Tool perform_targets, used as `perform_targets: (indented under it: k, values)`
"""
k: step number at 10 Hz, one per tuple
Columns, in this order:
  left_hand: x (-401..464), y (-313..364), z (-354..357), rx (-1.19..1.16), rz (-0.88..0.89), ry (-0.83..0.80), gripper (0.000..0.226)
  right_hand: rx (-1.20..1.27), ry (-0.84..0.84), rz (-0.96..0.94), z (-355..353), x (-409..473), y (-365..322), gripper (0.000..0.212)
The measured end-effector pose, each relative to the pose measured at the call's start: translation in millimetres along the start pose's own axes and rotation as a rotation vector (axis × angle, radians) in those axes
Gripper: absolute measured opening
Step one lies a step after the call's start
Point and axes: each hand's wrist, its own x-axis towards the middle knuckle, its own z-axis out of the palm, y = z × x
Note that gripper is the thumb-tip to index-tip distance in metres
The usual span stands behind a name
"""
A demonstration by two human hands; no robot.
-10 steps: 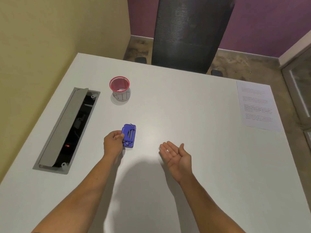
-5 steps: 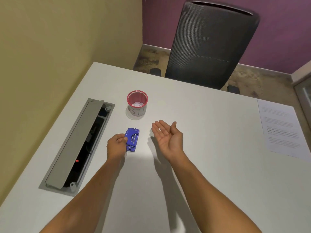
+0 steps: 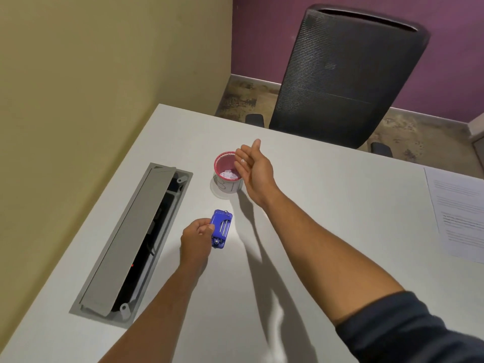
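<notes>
My left hand (image 3: 197, 237) grips the left side of a small blue hole punch (image 3: 221, 229), held just above the white table (image 3: 327, 231). A small cup (image 3: 227, 176) with a red rim stands further back and holds small white paper bits. My right hand (image 3: 252, 167) is open, palm up and tilted toward the cup's right rim. A tiny white bit (image 3: 242, 160) lies on its fingers.
An open grey cable tray (image 3: 131, 242) is sunk into the table at the left. A printed sheet (image 3: 461, 210) lies at the right edge. A black mesh office chair (image 3: 345, 74) stands behind the table. A yellow wall runs along the left.
My right hand has travelled forward and left from the table's middle to the cup, staying open with the white bit on it. My left hand kept holding the hole punch.
</notes>
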Motion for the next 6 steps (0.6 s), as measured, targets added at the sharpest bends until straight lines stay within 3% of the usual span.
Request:
perform_targets:
  k: [1,2,4,6]
  values:
    - [-4,5,-1,0.079,0.031,0.005,0.016,-0.328,-0.057,-0.003,12,11,1,0.066]
    - [-6,8,-2,0.143,0.034,0.025,0.016,-0.507,-0.121,-0.007,18,17,-1,0.068]
    - [-10,9,-4,0.168,0.137,0.116,0.017,-0.701,-0.158,-0.062,13,18,-6,0.069]
    - [-29,8,8,0.177,0.361,0.226,0.011,-0.644,-0.039,-0.238,-15,-7,9,0.059]
